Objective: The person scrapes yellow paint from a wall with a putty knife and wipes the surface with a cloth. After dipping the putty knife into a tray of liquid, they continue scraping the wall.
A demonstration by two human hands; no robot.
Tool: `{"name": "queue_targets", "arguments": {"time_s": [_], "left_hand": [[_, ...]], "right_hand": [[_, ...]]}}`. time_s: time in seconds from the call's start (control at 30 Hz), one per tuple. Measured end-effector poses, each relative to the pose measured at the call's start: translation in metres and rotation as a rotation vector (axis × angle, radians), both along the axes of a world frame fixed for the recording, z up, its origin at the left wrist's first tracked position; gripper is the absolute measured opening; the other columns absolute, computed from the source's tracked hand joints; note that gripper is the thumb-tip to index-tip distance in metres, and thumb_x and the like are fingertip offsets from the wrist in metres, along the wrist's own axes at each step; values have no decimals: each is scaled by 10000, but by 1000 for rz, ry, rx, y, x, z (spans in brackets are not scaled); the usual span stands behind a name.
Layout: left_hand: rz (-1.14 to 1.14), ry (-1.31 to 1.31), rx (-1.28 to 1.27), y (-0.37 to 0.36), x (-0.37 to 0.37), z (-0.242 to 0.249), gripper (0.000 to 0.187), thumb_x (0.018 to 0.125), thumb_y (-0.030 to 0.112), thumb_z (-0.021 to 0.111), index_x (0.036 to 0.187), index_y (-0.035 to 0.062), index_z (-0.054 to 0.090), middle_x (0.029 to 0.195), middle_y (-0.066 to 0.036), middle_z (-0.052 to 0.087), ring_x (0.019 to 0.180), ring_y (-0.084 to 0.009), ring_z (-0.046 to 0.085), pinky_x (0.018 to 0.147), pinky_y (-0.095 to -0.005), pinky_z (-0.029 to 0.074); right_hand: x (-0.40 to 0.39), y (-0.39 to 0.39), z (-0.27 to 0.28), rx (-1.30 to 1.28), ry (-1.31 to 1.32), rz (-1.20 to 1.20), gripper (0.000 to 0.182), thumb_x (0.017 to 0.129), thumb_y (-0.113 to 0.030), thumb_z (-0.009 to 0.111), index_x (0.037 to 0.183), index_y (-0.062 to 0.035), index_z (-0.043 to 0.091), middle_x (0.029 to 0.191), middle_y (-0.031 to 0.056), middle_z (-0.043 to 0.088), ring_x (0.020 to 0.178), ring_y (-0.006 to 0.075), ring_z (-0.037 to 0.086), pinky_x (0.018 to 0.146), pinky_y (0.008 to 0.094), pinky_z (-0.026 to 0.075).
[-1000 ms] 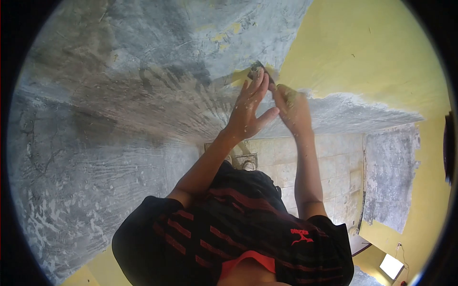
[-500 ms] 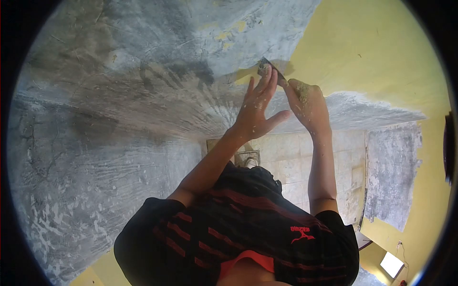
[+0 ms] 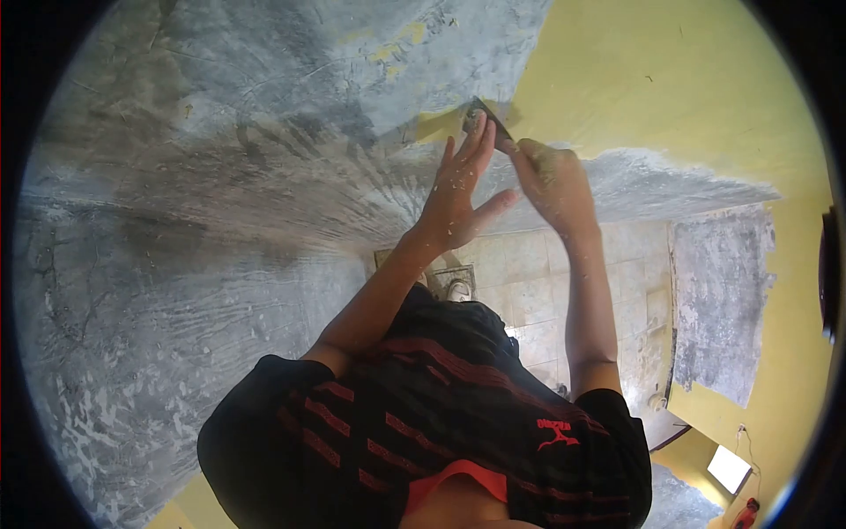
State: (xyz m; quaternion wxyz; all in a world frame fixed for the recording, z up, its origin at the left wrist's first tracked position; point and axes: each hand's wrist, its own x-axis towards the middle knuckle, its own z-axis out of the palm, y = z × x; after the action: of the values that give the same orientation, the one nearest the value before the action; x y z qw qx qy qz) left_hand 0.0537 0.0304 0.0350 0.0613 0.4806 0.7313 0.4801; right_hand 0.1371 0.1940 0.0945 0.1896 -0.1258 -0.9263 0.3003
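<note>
My right hand (image 3: 553,187) is closed around the handle end of a flat, dark scraper (image 3: 493,128), whose blade lies against the wall. Flakes of paint or plaster cling to the skin of both hands. Beside it, my left hand (image 3: 454,196) is spread, its thumb apart and its fingertips resting on the blade near its far end. The blade is at the border between yellow paint (image 3: 608,79) and the grey, scraped wall surface (image 3: 352,53).
A grey wall (image 3: 176,317) stands on the left. Below my hands are a tiled floor (image 3: 538,264) and my foot (image 3: 458,289). At the right are another patchy grey and yellow wall (image 3: 723,291), a bright white square (image 3: 729,469) and a red object (image 3: 747,511).
Both hands and the scraper appear slightly further left and up in view, along with a small shift of the whole scene. More of the red object shows at the lower right.
</note>
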Motion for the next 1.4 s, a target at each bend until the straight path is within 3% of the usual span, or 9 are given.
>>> {"name": "queue_targets", "arguments": {"time_s": [0.03, 0.23, 0.27, 0.33, 0.47, 0.87, 0.93, 1.07, 1.4], "left_hand": [[21, 81, 9, 4, 0, -6, 1088, 948, 527, 717, 1678, -57, 160, 1761, -293, 109, 1638, -417, 160, 1304, -616, 70], [70, 88, 38, 2, 1, -11, 1118, 944, 513, 736, 1682, -58, 120, 1759, -301, 98, 1637, -420, 160, 1301, -622, 67], [69, 89, 36, 1, 2, -11, 1118, 944, 513, 736, 1682, -58, 120, 1759, -301, 98, 1637, -420, 160, 1301, -622, 67], [40, 7, 56, 4, 2, -12, 1097, 1007, 668, 558, 1701, -22, 62, 1776, -270, -15, 1657, -388, 57, 1307, -584, -12], [119, 52, 75, -8, -2, -12, 1092, 1009, 657, 563, 1698, -25, 60, 1776, -269, -7, 1657, -385, 53, 1310, -578, -11], [-46, -33, -61, -10, -6, -11, 1104, 1005, 664, 560, 1690, -46, 64, 1772, -274, -27, 1655, -389, 44, 1313, -579, 9], [-43, -38, -16, 2, -2, -17, 1096, 971, 575, 669, 1676, -67, 128, 1757, -307, 87, 1642, -396, 149, 1315, -589, 66], [-58, -66, -8, 2, 1, -25, 1096, 1011, 623, 590, 1687, -59, 60, 1770, -287, -7, 1655, -393, 31, 1314, -568, 24], [32, -28, 103, 13, 16, -33, 1066, 1019, 595, 608, 1696, -31, 74, 1774, -283, -10, 1650, -431, 40, 1317, -543, 78]], "right_hand": [[-2, 6, 2, -4, -10, 7, 261, 1011, -267, 654, 884, -49, 722, 763, 246, 684, 742, 493, 664, 657, 548, 531], [-9, 6, -6, 31, 71, 87, 262, 1006, -258, 671, 850, -53, 724, 748, 229, 684, 722, 462, 678, 642, 540, 530], [-11, 5, -6, 29, 72, 86, 262, 1006, -258, 671, 850, -53, 724, 748, 229, 684, 722, 462, 678, 642, 540, 530], [-17, 6, -1, 40, 42, 75, 259, 1009, -257, 672, 862, -53, 736, 753, 230, 687, 727, 464, 679, 654, 540, 532], [-19, 0, 6, 103, -4, 115, 268, 1016, -271, 667, 876, -58, 751, 758, 229, 694, 735, 456, 688, 656, 530, 535], [-5, 14, -14, 102, 19, 71, 298, 1010, -303, 674, 868, -50, 742, 756, 226, 689, 736, 463, 686, 649, 536, 536], [-9, 16, -16, 109, 3, 90, 311, 1015, -322, 665, 876, -54, 742, 749, 229, 690, 732, 468, 687, 648, 543, 546], [-7, 14, -23, 246, -69, 40, 319, 1022, -334, 650, 879, -63, 740, 736, 232, 692, 719, 470, 690, 647, 543, 564], [-13, 18, -31, 170, 12, 72, 283, 1013, -330, 659, 903, -88, 755, 740, 212, 701, 702, 451, 695, 636, 526, 566]]}}
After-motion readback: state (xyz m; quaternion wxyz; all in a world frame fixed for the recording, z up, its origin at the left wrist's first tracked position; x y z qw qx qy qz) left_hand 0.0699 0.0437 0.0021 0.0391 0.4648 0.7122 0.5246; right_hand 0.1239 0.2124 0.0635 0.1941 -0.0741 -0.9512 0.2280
